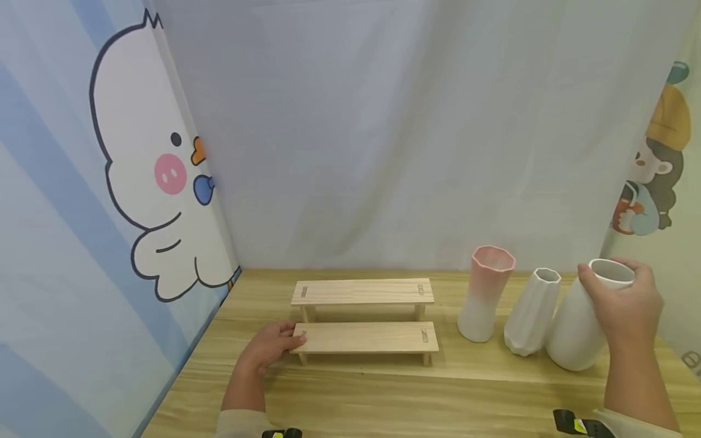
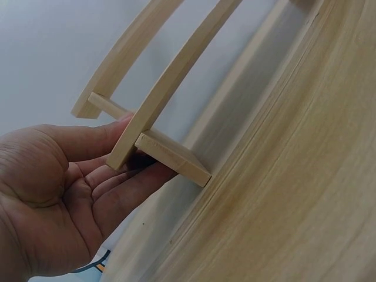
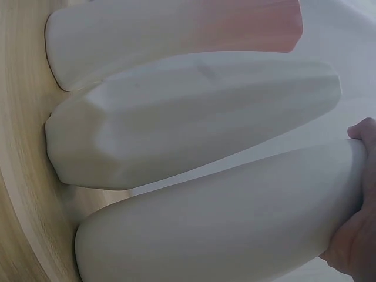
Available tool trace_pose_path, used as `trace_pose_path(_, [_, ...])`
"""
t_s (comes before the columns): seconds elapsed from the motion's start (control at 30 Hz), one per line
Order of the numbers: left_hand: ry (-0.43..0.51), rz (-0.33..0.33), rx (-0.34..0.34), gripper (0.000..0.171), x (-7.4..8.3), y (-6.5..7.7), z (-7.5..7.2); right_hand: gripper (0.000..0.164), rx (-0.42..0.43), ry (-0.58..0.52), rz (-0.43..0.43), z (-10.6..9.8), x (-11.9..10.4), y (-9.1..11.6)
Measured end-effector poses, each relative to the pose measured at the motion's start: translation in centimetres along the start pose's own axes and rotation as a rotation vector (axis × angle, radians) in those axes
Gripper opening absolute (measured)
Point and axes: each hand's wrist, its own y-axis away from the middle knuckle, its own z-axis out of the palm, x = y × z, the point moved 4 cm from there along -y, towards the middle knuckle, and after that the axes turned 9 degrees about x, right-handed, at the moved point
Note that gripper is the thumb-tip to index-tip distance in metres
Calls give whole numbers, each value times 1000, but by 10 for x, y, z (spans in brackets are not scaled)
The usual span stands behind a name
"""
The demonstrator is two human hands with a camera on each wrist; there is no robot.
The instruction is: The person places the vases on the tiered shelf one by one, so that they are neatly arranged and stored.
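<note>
My left hand (image 1: 272, 345) pinches the left end of the front low wooden stand (image 1: 364, 337). In the left wrist view the thumb lies at the board's edge and the fingers reach under it by the leg (image 2: 173, 157). Behind it stands a matching wooden stand (image 1: 361, 292). At the right, my right hand (image 1: 632, 307) grips a smooth white vase (image 1: 572, 334) around its top, just below the rim. The vase's base appears to be on the table. Beside it stands a narrower faceted white vase (image 1: 531, 316), apart from the hand.
A pink-and-white vase (image 1: 482, 301) stands left of the faceted one, right of the stands. All are on a wood-grain table (image 1: 350, 401). A grey curtain (image 1: 383, 134) hangs behind, with a cartoon-printed sheet (image 1: 137, 140) on the left.
</note>
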Motion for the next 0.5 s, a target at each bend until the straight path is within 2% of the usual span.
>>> trace_pose_path(0.2, [-13, 15, -13, 65, -1, 0, -1, 78, -2, 9, -9, -1, -1, 0])
trace_pose_path(0.5, [-6, -14, -1, 68, -1, -1, -1, 74, 14, -7, -20, -4, -3, 2])
